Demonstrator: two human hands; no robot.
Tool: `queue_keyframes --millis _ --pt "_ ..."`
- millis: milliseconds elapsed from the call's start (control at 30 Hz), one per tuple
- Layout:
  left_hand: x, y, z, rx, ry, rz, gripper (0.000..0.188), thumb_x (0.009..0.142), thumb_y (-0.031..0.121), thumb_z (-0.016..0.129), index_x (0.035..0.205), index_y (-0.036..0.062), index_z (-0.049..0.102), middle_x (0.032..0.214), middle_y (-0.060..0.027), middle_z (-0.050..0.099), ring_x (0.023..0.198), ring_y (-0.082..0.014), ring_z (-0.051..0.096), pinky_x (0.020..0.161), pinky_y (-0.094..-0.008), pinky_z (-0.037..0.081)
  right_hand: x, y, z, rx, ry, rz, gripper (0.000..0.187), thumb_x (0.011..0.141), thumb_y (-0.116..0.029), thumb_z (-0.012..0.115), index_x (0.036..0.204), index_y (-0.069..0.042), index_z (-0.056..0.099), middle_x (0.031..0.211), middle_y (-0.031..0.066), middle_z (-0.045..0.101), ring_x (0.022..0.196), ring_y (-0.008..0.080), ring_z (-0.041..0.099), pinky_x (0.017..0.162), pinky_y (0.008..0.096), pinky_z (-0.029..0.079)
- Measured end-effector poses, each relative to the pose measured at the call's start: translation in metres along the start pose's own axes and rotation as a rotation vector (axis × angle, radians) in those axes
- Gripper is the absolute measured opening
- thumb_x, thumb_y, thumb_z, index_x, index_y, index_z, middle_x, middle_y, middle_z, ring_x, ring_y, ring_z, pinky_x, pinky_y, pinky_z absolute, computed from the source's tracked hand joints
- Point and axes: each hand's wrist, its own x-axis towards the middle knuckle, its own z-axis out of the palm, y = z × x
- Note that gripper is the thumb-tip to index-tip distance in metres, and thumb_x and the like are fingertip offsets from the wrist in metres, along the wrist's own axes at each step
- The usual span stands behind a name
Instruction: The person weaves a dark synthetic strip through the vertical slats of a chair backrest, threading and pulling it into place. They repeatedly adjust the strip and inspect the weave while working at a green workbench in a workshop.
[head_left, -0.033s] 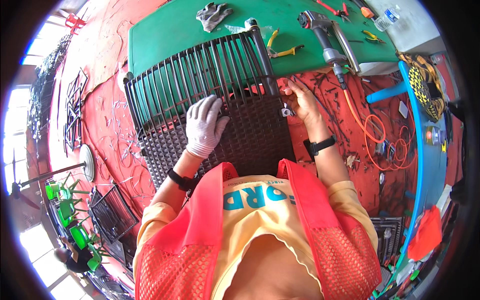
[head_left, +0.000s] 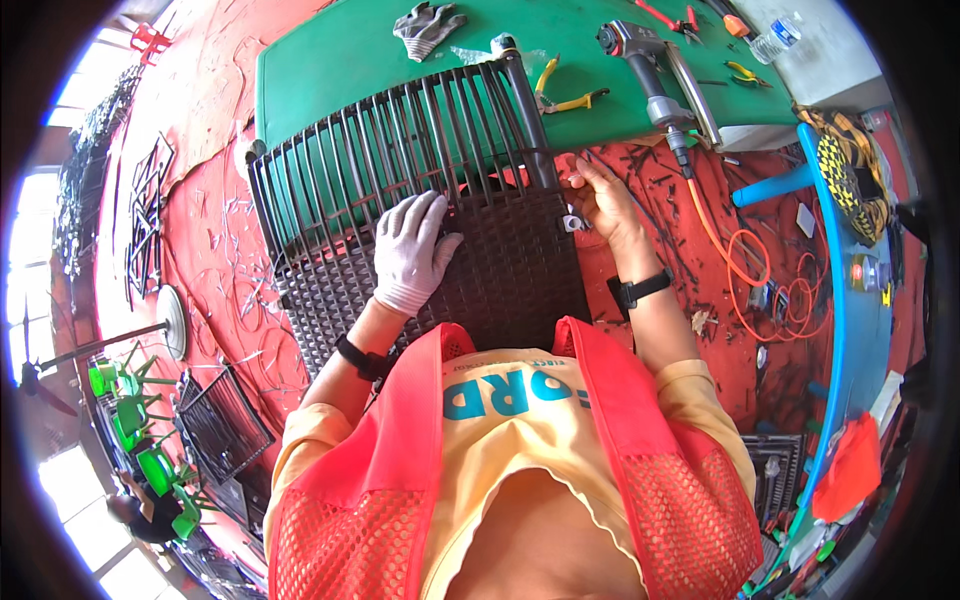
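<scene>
A dark brown woven rattan panel [head_left: 505,260] lies before me, its near part densely woven. Bare lengthwise strands [head_left: 400,140] run from the weave to its far edge, over the green table. My left hand [head_left: 409,250], in a pale knit glove, rests on the panel where weave meets bare strands, fingers forward and thumb apart. Beyond the panel's right edge is my bare right hand [head_left: 606,208], its fingers loosely bent and apart near the dark side tube [head_left: 528,120]. I see nothing held in it. A small light-coloured fitting [head_left: 572,224] sits at that edge.
The green table [head_left: 330,60] bears a grey glove [head_left: 428,30], yellow-handled cutters [head_left: 570,103] and an air tool [head_left: 650,80] with an orange hose [head_left: 715,240]. Strand scraps litter the red floor [head_left: 225,235]. A blue-edged table [head_left: 845,330] stands right.
</scene>
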Motion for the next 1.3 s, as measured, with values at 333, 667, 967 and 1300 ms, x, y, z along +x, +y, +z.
queue_keyframes --millis 333,667,967,1300 --pt "-0.018 0.022 0.017 0.071 -0.054 -0.155 0.033 0.079 0.027 0.066 0.108 0.0109 0.063 0.095 -0.0030 0.060 0.086 -0.0218 0.056 0.082 -0.0396 0.041 0.018 0.007 -0.006 0.249 -0.091 -0.016 0.024 0.088 -0.029 0.065 0.075 -0.011 0.056 0.058 -0.0026 0.052 0.063 0.0137 0.056 0.072 0.0344 0.049" --pt "-0.043 -0.021 -0.019 -0.088 0.236 -0.224 0.038 0.077 0.003 0.064 0.114 0.0029 0.058 0.117 -0.0166 0.057 0.108 -0.0353 0.053 0.094 -0.0419 0.042 -0.009 -0.037 -0.012 -0.552 -0.117 -0.347 0.021 0.088 -0.020 0.063 0.101 -0.004 0.065 0.075 -0.0019 0.058 0.067 0.0083 0.055 0.059 0.0241 0.048" --pt "-0.171 -0.184 -0.098 -0.629 0.146 -1.185 0.039 0.091 0.006 0.051 0.130 0.0072 0.051 0.115 -0.0003 0.061 0.065 -0.0069 0.057 0.057 -0.0229 0.049 0.002 -0.065 0.040 -1.598 -0.164 -0.791 0.029 0.086 -0.016 0.065 0.111 -0.001 0.060 0.102 0.0178 0.064 0.089 0.0274 0.064 0.076 0.0339 0.050" --pt "-0.165 -0.191 -0.090 -0.838 -0.014 -1.155 0.041 0.095 0.032 0.053 0.130 0.0126 0.053 0.088 0.0016 0.062 0.058 -0.0057 0.052 0.049 -0.0198 0.043 0.016 -0.091 -0.009 -1.356 0.524 -0.790 0.026 0.090 -0.018 0.056 0.072 0.001 0.057 0.061 0.0180 0.056 0.054 0.0374 0.054 0.051 0.0434 0.043"
